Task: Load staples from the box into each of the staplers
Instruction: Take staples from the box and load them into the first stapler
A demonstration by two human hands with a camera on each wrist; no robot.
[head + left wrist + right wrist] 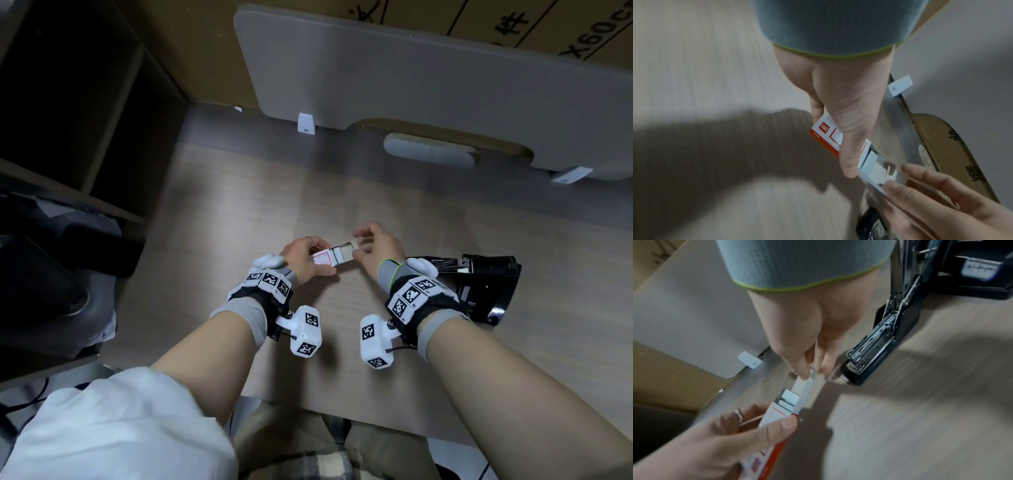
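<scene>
A small white and red staple box point(321, 259) is held above the wooden desk point(239, 212). My left hand point(323, 257) grips its outer sleeve point(823, 132) between thumb and fingers. The inner tray point(800, 390) is slid partly out to the right, and my right hand point(358, 245) pinches the tray's far end point(879, 172). Pale strips of staples point(790, 396) lie inside the tray. A black stapler point(479, 284) lies open on the desk just right of my right wrist, its metal magazine point(871, 350) exposed.
A grey partition panel point(411, 78) with white brackets point(306, 123) stands along the desk's far edge, with cardboard behind it. Dark shelving point(85, 102) rises on the left. The desk's near edge point(376, 421) is close to my lap.
</scene>
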